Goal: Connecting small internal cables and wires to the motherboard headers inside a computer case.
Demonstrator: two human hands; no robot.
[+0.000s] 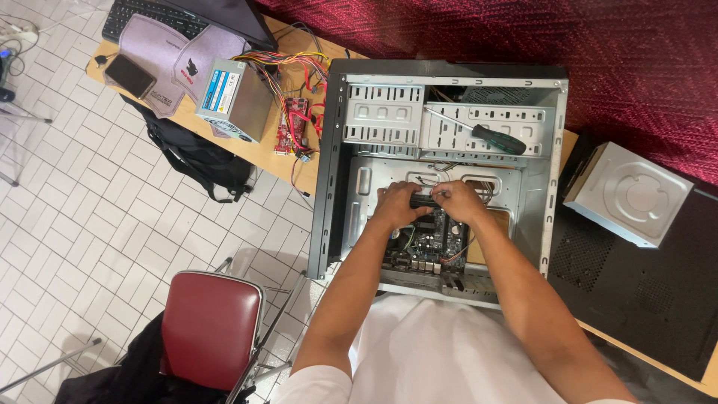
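— Grey steel all round: the open computer case (441, 179) is lying on its side on the wooden worktop (247, 153), seen from the head camera. Where are the hands sitting?

— Both are reaching deep inside. The left hand (400, 203) and the right hand (458, 200) are meeting over a dark component (422, 200) at the top edge of the motherboard (426, 239), fingers curled and pinching it from either side.

— Is the part touching the board?

— It is lying right at the board's upper edge; whether it is seated I cannot tell, since the fingers are covering most of it.

— What is lying around them?

— A green-handled screwdriver (493, 138) is resting on the drive cage above the hands. Left of the case, a power supply (235, 101) is sitting with its coloured cables trailing beside a small red circuit board (290, 126). A white optical drive (627, 193) is sitting to the right, and a red chair (211, 329) is standing on the tiled floor.
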